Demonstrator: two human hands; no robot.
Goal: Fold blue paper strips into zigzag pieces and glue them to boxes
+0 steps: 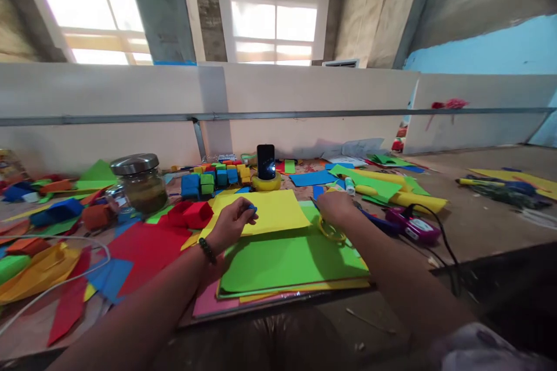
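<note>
My left hand (234,222), a dark bead bracelet at its wrist, is closed on a small blue piece (252,208) above a yellow sheet (281,208). Under that sheet lies a stack of green sheets (282,264). To the right, my right hand (335,207) is bent down beside yellow-handled scissors (331,231); its fingertips are mostly hidden, so what it holds is unclear. Behind the yellow sheet, a phone (266,161) stands upright in a yellow ring-shaped holder (266,184).
A lidded glass jar (145,188) and red sheets (152,249) are on the left, with colored blocks (190,185) behind. A purple device (413,227) with a black cable sits right. A white cable (56,284) crosses the left side.
</note>
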